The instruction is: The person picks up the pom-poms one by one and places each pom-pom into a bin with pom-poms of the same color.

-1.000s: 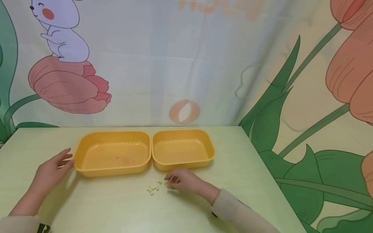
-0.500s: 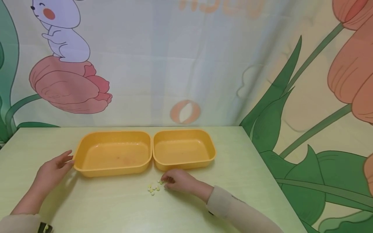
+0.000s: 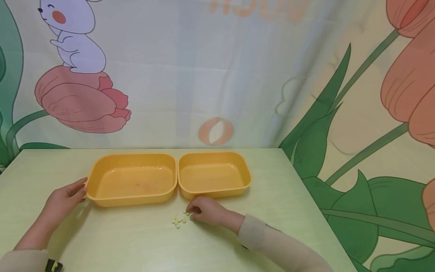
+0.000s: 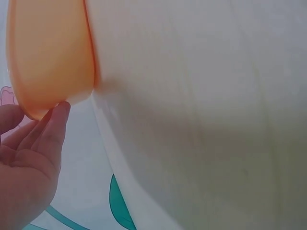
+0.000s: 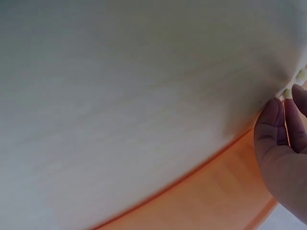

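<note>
Several small round yellow and white pieces (image 3: 176, 220) lie loosely grouped on the table. At the right edge of that group is my right hand (image 3: 210, 211), thumb and fingertips apart and low around one piece. In the right wrist view a pale yellow-green piece (image 5: 288, 94) shows between thumb and fingers. Behind stand two yellow plastic trays side by side, a larger left tray (image 3: 136, 181) and a smaller right tray (image 3: 212, 177). My left hand (image 3: 62, 201) touches the outer left end of the larger tray, its fingers (image 4: 58, 117) fairly straight against the wall.
The pale green table (image 3: 119, 241) ends at a printed fabric backdrop (image 3: 153, 94) with a rabbit and flowers. Its right edge runs along another fabric panel (image 3: 360, 151) with large tulips. Both trays have nothing inside.
My right hand has moved slightly left, to the nearest small pieces, and its thumb and fingers have drawn closer together. The left hand has shifted slightly at the tray's end.
</note>
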`<control>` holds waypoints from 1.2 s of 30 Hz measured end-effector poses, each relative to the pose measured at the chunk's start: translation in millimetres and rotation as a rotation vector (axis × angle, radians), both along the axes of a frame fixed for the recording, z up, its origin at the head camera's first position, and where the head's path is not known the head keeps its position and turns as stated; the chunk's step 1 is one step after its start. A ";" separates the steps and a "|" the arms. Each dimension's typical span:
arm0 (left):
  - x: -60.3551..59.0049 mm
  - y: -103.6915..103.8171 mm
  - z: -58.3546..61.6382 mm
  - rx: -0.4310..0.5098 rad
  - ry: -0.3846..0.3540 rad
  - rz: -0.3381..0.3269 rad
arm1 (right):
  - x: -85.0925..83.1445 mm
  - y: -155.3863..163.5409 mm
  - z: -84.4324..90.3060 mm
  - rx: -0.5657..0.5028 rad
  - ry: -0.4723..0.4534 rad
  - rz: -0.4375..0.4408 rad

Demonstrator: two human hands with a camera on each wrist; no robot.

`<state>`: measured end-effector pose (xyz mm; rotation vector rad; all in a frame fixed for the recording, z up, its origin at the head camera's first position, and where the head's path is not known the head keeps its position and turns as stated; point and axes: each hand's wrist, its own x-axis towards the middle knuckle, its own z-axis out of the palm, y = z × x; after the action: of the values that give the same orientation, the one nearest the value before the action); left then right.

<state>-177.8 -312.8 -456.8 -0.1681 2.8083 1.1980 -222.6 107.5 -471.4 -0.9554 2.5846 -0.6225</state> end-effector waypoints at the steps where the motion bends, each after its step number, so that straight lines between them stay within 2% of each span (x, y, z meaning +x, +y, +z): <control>1: 0.0 -0.1 0.3 0.000 0.001 -0.003 | -0.1 -0.3 -0.2 -0.004 -0.005 -0.005; 23: 1.1 -1.9 1.6 0.030 -0.012 -0.015 | -3.6 -3.2 -5.7 -0.065 -0.112 -0.084; 27: 1.1 -1.6 1.9 0.064 -0.015 -0.007 | -4.8 -3.4 -6.7 -0.054 -0.106 -0.080; 32: -0.3 0.4 0.5 0.156 -0.017 0.011 | -5.6 -2.0 -5.5 -0.057 -0.122 -0.071; 36: 0.8 1.4 -1.4 0.181 -0.018 0.028 | -5.5 0.6 -2.3 -0.073 -0.139 -0.072</control>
<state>-177.1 -311.3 -458.3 -0.2056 2.6722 1.4404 -228.1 108.1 -473.7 -0.8136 2.4968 -0.7792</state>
